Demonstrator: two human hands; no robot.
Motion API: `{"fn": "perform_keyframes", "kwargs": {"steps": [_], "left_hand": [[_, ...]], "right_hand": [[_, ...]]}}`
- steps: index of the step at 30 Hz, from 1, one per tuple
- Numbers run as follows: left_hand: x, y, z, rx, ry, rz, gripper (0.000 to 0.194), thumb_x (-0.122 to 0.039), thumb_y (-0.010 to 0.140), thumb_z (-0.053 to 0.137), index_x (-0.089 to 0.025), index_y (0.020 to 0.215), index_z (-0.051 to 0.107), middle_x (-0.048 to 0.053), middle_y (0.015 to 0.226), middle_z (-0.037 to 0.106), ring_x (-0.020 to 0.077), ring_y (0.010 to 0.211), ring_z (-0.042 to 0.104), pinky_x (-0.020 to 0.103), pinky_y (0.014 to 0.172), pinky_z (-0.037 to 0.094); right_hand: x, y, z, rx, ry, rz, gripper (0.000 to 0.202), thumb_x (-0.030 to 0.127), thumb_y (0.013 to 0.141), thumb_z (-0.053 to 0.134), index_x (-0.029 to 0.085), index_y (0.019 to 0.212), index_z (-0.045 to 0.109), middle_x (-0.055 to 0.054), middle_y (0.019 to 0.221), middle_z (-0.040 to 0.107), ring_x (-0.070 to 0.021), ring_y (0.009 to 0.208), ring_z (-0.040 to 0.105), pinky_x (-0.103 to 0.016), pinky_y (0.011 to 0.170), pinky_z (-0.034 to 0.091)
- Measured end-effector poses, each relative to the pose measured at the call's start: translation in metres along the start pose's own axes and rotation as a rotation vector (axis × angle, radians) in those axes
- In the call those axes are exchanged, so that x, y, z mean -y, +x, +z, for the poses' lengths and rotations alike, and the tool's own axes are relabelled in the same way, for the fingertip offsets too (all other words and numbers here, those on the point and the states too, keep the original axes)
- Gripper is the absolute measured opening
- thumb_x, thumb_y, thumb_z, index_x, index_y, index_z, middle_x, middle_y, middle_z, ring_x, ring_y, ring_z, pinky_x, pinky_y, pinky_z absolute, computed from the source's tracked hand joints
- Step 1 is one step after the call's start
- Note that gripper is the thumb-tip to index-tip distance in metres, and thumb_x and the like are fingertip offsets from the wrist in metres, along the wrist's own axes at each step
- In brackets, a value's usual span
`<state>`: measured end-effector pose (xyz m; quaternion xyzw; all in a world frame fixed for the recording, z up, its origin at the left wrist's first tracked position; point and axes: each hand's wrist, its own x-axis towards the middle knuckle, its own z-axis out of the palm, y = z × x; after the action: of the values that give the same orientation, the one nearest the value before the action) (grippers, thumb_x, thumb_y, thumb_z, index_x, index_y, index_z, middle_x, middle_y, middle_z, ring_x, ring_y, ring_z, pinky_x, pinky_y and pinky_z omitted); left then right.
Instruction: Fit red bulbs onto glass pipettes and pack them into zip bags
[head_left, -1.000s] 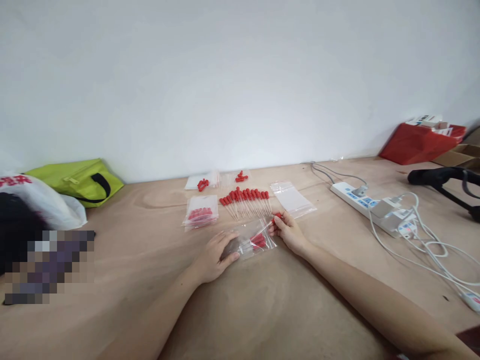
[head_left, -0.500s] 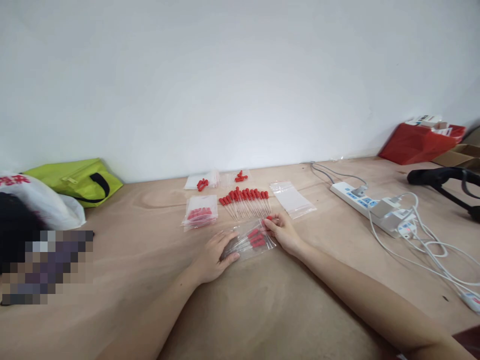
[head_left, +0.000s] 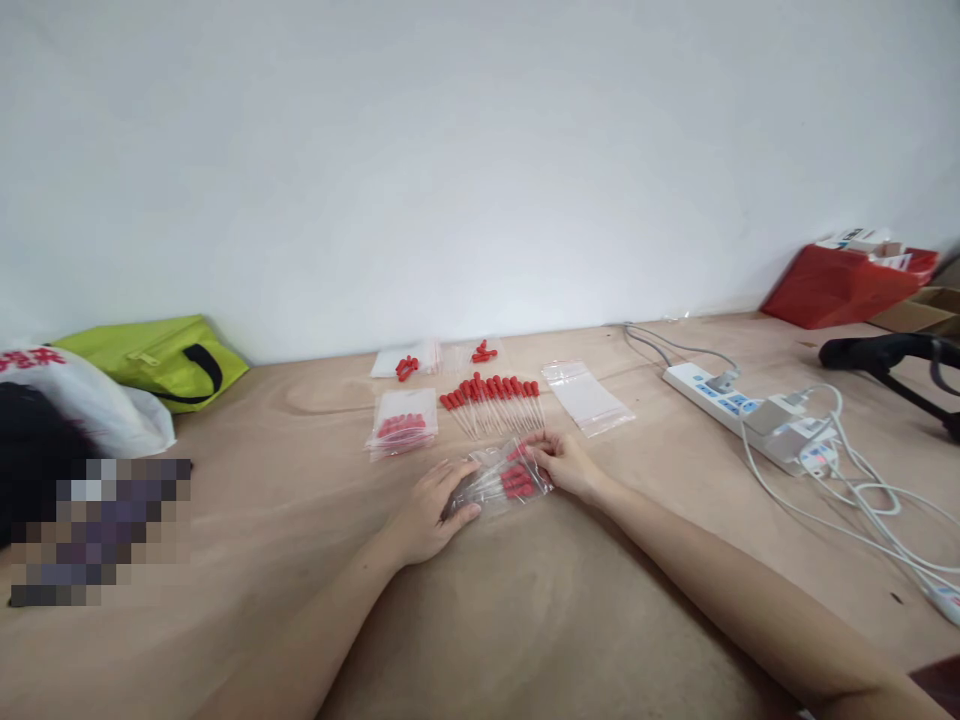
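Observation:
A clear zip bag (head_left: 487, 496) lies on the table in front of me, with several droppers with red bulbs (head_left: 517, 480) inside it. My left hand (head_left: 431, 512) is closed on the bag's left end, thumb below and fingers above. At the right end, the fingers of my right hand (head_left: 566, 465) are pinched at the bag's mouth around the bulb end of one more dropper (head_left: 523, 449); its stem lies within the bag. Just beyond the bag, a row of loose droppers (head_left: 493, 400) is laid out with the bulbs pointing away from me.
Filled bags (head_left: 401, 425) are stacked at the left of the row, and flat zip bags (head_left: 587, 398) lie at its right. Red bulbs (head_left: 406, 368) rest on bags near the wall. A power strip (head_left: 697, 392) with cables stands right; a green bag (head_left: 150, 360) is far left.
My right hand has pushed the dropper further into the bag, and its bulb now sits at the mouth among the others. My left hand has stayed on the bag.

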<state>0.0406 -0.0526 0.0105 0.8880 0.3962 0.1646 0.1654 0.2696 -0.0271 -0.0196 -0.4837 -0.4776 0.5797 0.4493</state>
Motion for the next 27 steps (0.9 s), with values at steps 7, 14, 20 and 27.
{"fn": "perform_keyframes", "kwargs": {"steps": [7, 14, 20, 27], "left_hand": [[0.002, 0.0, 0.002, -0.004, 0.001, -0.004, 0.043, -0.034, 0.084, 0.046, -0.02, 0.124, 0.039, 0.007, 0.127, 0.048, 0.0226, 0.119, 0.041, 0.043, 0.102, 0.03], [0.002, 0.001, 0.0, 0.016, 0.01, 0.037, 0.039, -0.032, 0.085, 0.045, -0.024, 0.122, 0.045, 0.004, 0.129, 0.047, 0.021, 0.12, 0.041, 0.044, 0.104, 0.026], [0.004, 0.001, 0.002, 0.045, 0.034, 0.043, 0.034, -0.031, 0.086, 0.044, -0.028, 0.119, 0.051, 0.003, 0.131, 0.045, 0.0208, 0.122, 0.039, 0.044, 0.105, 0.026], [0.003, 0.0, 0.001, 0.034, 0.022, 0.046, 0.033, -0.03, 0.085, 0.046, -0.026, 0.118, 0.051, 0.004, 0.129, 0.046, 0.0205, 0.12, 0.041, 0.044, 0.104, 0.026]], "right_hand": [[-0.001, -0.001, 0.002, -0.03, -0.037, -0.083, 0.028, 0.038, 0.058, 0.067, 0.017, 0.063, 0.05, 0.005, 0.052, 0.055, -0.007, 0.041, 0.046, -0.019, 0.039, 0.034], [-0.001, 0.002, -0.006, 0.031, -0.155, -0.074, 0.027, 0.042, 0.063, 0.06, 0.016, 0.059, 0.054, 0.005, 0.044, 0.048, -0.0067, 0.038, 0.039, -0.019, 0.038, 0.03], [0.013, 0.038, -0.034, -0.43, -0.659, -0.175, 0.01, 0.024, 0.068, 0.053, 0.017, 0.074, 0.056, -0.001, 0.069, 0.061, -0.0124, 0.059, 0.055, -0.024, 0.056, 0.042], [0.028, 0.088, -0.037, -0.486, -0.854, -0.1, 0.013, 0.013, 0.06, 0.058, 0.014, 0.073, 0.057, -0.013, 0.069, 0.062, -0.027, 0.076, 0.06, -0.03, 0.061, 0.042]]}}
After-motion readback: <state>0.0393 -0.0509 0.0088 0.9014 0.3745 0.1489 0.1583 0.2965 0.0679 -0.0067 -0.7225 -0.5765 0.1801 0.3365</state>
